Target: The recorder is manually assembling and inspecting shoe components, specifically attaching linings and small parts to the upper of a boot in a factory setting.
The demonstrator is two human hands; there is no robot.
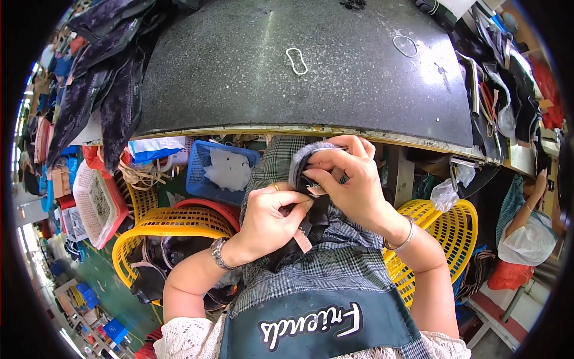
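Over my lap I hold a black piece with a grey furry edge [295, 170]; it looks like a fleece-lined leather part, though its exact kind is not plain. My right hand [357, 182] grips its upper part, thumb and fingers closed around the folded edge. Just below and to the left, my left hand [272, 218] pinches the lower part between thumb and forefinger. A pale pink strip with a jagged edge [302, 240] hangs below my left fingertips. My fingers hide much of the piece.
A dark worktable [299, 102] lies ahead, bearing two pale bands. Black fur-lined pieces [119, 90] hang over its left end. Yellow baskets [170, 221] flank my lap; the left one holds dark pieces. A blue basket [197, 170] stands beyond. Another person's arm [529, 200] shows far right.
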